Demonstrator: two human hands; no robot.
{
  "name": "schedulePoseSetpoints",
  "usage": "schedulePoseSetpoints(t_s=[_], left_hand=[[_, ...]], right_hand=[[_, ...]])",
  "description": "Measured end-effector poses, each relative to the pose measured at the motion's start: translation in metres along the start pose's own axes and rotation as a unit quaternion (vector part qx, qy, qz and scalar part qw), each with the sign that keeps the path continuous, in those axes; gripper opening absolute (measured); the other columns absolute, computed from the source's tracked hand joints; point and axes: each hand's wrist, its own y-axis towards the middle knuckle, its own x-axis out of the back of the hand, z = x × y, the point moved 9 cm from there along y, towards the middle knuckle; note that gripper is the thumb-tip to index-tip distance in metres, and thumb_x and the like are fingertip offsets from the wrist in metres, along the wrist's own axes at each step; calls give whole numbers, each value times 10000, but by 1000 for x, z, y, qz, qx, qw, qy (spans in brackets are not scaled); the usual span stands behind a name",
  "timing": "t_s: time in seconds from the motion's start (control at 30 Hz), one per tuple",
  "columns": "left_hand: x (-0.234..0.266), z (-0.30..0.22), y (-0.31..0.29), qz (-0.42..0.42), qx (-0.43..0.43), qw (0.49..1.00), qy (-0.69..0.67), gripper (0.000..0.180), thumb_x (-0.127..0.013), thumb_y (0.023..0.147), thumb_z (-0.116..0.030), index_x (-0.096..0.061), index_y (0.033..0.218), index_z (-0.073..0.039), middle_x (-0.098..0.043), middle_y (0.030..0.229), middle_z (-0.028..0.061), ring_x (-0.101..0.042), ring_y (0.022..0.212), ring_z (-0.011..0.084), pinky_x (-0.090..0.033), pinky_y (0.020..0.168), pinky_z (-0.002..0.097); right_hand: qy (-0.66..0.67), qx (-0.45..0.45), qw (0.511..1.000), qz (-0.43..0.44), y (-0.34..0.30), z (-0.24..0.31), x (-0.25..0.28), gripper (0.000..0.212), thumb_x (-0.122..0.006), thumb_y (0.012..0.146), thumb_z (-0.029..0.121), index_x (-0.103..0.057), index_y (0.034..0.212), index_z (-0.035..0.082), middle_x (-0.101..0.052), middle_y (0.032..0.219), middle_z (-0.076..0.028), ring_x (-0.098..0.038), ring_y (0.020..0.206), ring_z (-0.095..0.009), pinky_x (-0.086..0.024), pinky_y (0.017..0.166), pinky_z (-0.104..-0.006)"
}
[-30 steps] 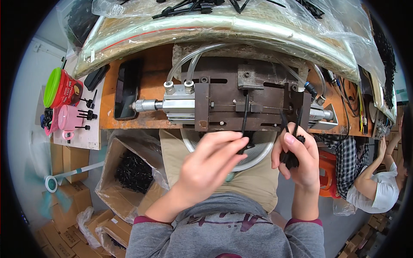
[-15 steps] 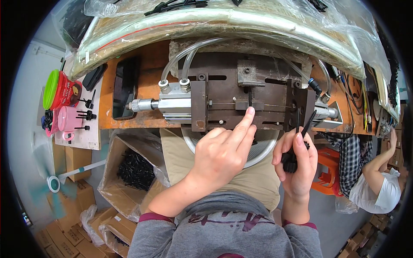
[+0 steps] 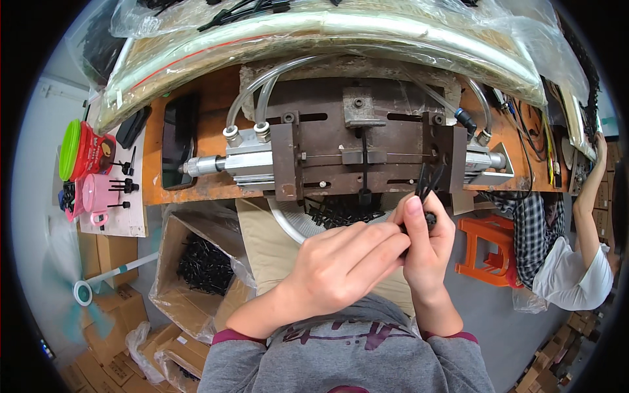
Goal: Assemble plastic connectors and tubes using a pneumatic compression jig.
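Observation:
My right hand (image 3: 429,252) is closed around a small bunch of black plastic stems with round heads (image 3: 430,220), some of their thin ends sticking up past my fingers. My left hand (image 3: 344,262) is brought against it, fingers pressed together, with the fingertips hidden at the bunch. Beyond both hands lies a dark metal clamping jig (image 3: 334,141) with an air cylinder at each end. One black stem with a knob (image 3: 365,173) sits in the jig's middle, knob toward me. Below it, a pale basin (image 3: 285,219) on my lap holds many black stems (image 3: 341,211).
A phone (image 3: 179,141) lies left of the jig, near a pink cup (image 3: 98,196) and a red jar (image 3: 101,154). A box of black stems (image 3: 204,262) stands lower left, by a fan (image 3: 83,293). An orange stool (image 3: 485,252) and another person (image 3: 573,275) are at right.
My left hand has left the jig's middle and moved right to the bunch in my right hand. My right hand has come inward. The stem's knob in the jig now shows.

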Motion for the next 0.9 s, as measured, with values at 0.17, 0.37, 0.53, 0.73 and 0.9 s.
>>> schedulePoseSetpoints(t_s=[0.17,0.37,0.53,0.73,0.9], left_hand=[[16,10,-4,-66,53,995,-46,330,-814,642,-29,-704,952,-6,-684,871,74,-673,695,207,-553,579,292],[5,29,-4,-26,57,986,152,320,-793,646,-54,-712,954,-22,-688,1085,95,-659,782,215,-541,679,306],[-7,33,-4,12,30,971,236,277,-769,690,-92,-710,953,-28,-673,1188,109,-664,730,161,-506,619,272],[-8,34,0,21,32,970,242,278,-780,689,-105,-712,948,-33,-677,1185,94,-665,698,154,-498,609,261],[1,25,2,5,4,987,161,261,-793,690,-111,-715,928,-39,-708,1062,93,-665,681,150,-490,565,254]], right_hand=[[57,-81,995,10,1,-10,1,288,-521,1019,263,-525,827,49,-558,641,-23,-429,472,-25,-292,406,-180],[27,-106,994,-4,-3,-6,7,201,-537,1009,199,-570,929,17,-588,608,-49,-378,414,-11,-250,385,-178],[19,-117,993,26,-3,3,3,203,-518,1015,196,-571,1003,0,-596,593,-64,-384,412,-16,-262,381,-185],[16,-91,995,22,-7,3,12,295,-479,1031,248,-559,906,-8,-625,639,-94,-405,404,-37,-300,366,-183],[18,-40,998,-34,-6,5,23,372,-473,1034,264,-522,775,2,-562,682,-49,-399,414,-30,-285,369,-183]])
